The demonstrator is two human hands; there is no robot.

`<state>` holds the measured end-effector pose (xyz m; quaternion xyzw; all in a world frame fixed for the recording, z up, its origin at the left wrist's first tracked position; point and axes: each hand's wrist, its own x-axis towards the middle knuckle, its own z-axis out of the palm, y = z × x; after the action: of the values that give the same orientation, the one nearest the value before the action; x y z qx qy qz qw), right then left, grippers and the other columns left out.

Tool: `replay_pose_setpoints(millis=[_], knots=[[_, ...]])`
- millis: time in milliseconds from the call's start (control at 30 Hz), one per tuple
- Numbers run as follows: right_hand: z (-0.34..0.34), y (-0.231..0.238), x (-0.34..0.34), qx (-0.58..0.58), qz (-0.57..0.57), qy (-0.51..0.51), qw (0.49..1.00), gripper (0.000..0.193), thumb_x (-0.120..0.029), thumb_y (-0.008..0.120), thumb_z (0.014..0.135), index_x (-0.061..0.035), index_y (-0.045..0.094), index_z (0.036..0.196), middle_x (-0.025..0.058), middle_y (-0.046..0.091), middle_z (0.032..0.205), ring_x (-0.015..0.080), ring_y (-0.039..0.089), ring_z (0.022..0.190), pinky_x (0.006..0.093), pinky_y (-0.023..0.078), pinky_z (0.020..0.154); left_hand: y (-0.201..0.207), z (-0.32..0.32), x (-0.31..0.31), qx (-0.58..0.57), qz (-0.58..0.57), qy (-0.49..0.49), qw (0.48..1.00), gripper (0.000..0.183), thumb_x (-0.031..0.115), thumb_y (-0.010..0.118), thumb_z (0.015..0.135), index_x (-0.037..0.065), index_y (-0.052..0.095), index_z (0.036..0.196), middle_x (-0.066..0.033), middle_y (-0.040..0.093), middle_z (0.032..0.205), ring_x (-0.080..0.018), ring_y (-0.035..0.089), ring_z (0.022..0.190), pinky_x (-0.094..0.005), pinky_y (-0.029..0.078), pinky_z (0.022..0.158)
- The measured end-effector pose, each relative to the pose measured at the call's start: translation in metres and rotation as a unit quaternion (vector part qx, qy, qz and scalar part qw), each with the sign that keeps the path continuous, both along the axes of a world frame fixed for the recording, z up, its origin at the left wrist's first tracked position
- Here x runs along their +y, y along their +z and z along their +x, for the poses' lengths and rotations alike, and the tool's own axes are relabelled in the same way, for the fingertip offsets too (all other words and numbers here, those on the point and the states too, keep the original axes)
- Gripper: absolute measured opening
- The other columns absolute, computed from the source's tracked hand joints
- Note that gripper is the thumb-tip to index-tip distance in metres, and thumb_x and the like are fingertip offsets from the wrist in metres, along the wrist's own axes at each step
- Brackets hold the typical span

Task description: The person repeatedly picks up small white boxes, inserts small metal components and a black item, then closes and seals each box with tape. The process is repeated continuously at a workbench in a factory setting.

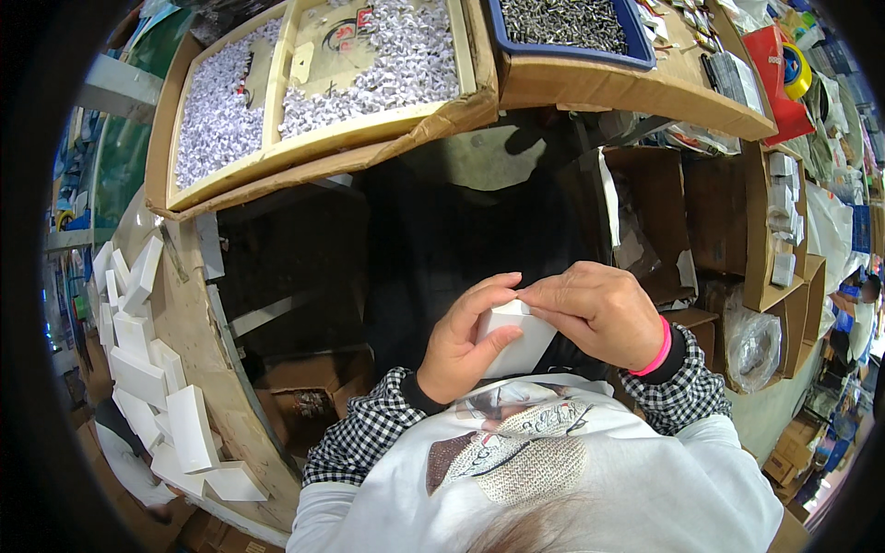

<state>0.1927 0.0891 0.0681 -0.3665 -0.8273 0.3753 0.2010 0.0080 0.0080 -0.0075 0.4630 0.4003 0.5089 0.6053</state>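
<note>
Head cam: I've got 1 small white box [518, 343] in both hands, close to my chest, above my white top. My left hand [464, 352] cups it from the left side, thumb across the front face, fingers curled tight on it. My right hand [599, 311] sits over the top right, fingertips [527, 297] pinched together at the box's top edge, touching the flap there. 1 pink wristband [656, 350] on my right wrist.

On the bench edge to my left: a pile of white boxes [147, 387], approx 12+, can't count exactly, they overlap. Ahead: 1 cardboard tray [313, 147] w/ 2 compartments full of small white pieces [406, 55], too many to count. Beside it, 1 blue bin [576, 32] of small dark metal parts. To the right, cardboard shelves [770, 230] w/ more small boxes.
</note>
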Motion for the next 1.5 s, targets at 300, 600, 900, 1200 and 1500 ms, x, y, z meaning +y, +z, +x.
replay_pose_setpoints(millis=[300,600,900,1200,1500], knots=[[0.008,-0.020,-0.010,0.096,-0.138,-0.032,0.985,0.023,-0.010,0.065,0.083,-0.0048,0.067,0.106,0.0099,0.068,0.102,0.0237,0.064,0.087,0.0305,0.051,0.079,-0.003,-0.009,0.004,-0.014,-0.010,0.012,1.000,0.029,0.009,0.054,0.093,0.006,0.054,0.122,-0.0115,0.051,0.128,-0.0195,0.054,0.111,-0.0301,0.044,0.094],[0.010,-0.018,-0.025,-0.030,-0.029,-0.179,0.983,0.020,-0.010,0.069,0.079,-0.0026,0.069,0.098,0.0143,0.069,0.091,0.0249,0.067,0.073,0.0299,0.053,0.065,0.019,0.022,0.007,0.358,0.058,0.008,0.932,0.099,0.031,0.086,0.061,0.001,0.029,0.137,-0.0216,0.047,0.127,-0.0341,0.053,0.112,-0.0375,0.047,0.092],[0.018,-0.003,-0.014,0.024,-0.127,-0.103,0.986,0.028,-0.001,0.065,0.080,-0.0031,0.065,0.108,0.0061,0.055,0.079,0.0156,0.052,0.071,0.0265,0.044,0.062,0.019,0.036,0.009,0.369,0.065,-0.030,0.927,0.103,0.026,0.083,0.059,0.004,0.023,0.140,-0.0213,0.047,0.123,-0.0351,0.057,0.105,-0.0399,0.051,0.084],[0.015,-0.011,-0.013,0.018,-0.115,-0.079,0.990,0.029,-0.012,0.066,0.084,-0.0076,0.066,0.112,0.0081,0.055,0.084,0.0191,0.058,0.073,0.0273,0.049,0.065,0.018,0.032,0.010,0.334,0.024,-0.021,0.942,0.104,0.023,0.084,0.059,0.005,0.022,0.141,-0.0202,0.047,0.122,-0.0343,0.056,0.105,-0.0378,0.050,0.085],[0.012,-0.033,-0.033,0.098,-0.096,-0.144,0.980,0.031,-0.014,0.075,0.075,-0.0066,0.068,0.104,0.0079,0.060,0.092,0.0200,0.059,0.082,0.0286,0.049,0.070,-0.003,-0.002,0.007,0.139,-0.041,-0.035,0.989,0.055,0.012,0.074,0.078,0.012,0.047,0.127,-0.0107,0.056,0.116,-0.0226,0.059,0.100,-0.0328,0.051,0.083]])
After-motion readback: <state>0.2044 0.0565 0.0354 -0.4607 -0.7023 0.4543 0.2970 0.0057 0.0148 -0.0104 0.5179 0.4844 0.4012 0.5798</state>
